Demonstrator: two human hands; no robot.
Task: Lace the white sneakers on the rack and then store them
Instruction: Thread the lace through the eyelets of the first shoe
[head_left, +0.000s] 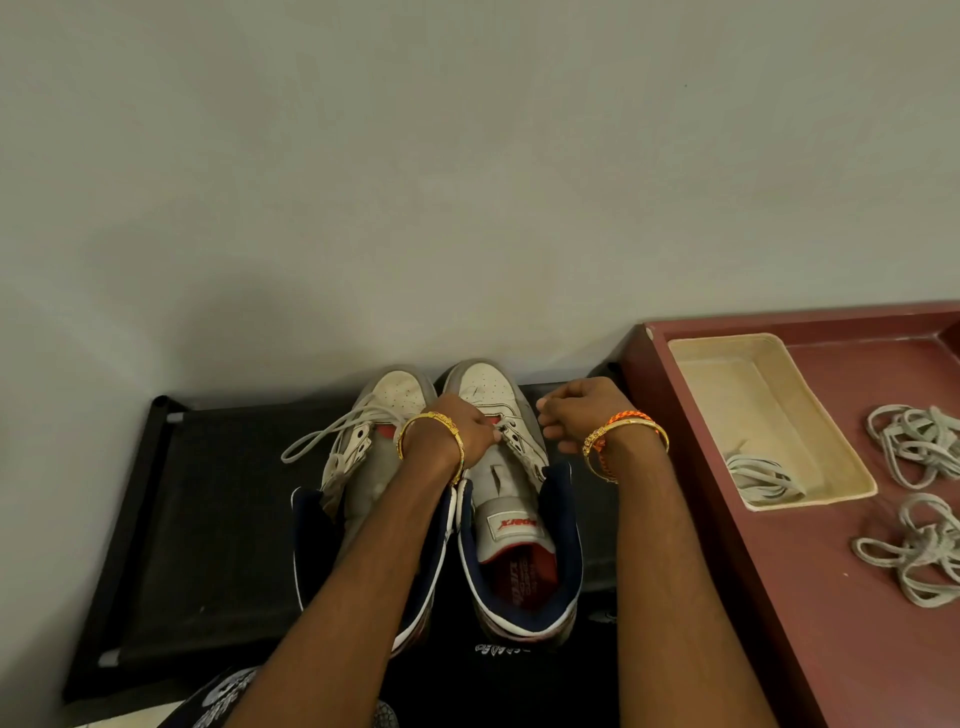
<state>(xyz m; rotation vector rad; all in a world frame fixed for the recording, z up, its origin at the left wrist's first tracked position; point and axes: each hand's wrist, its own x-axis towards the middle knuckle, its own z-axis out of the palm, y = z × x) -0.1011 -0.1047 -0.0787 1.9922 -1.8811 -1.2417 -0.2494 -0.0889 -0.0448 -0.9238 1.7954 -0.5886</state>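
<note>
A: How many sneakers are there, and where?

B: Two white sneakers, side by side and touching, toes pointing to the far wall, on the black rack (218, 519). The left sneaker (363, 447) carries a loosely threaded lace (322, 431) that trails off to its left. The right sneaker (511, 493) shows bare eyelets near the tongue.

A: And the hands?

B: Two, each with a gold bangle; the right wrist also wears an orange thread band (626, 415). The left hand (460, 426) reaches across the left sneaker, its fingers curled down at the eyelets of the right sneaker, pinching what looks like a lace end. The right hand (576, 410) sits just right of that same sneaker with its fingers curled in; whether they hold anything I cannot tell.

A: What's on the right?

B: A maroon worktop (831, 597) with one cream tray (841, 462). One bundled lace (758, 475) lies in the tray's near corner. Two more lace bundles lie on the worktop right of the tray, one farther (914, 441) and one nearer (914, 558)
</note>
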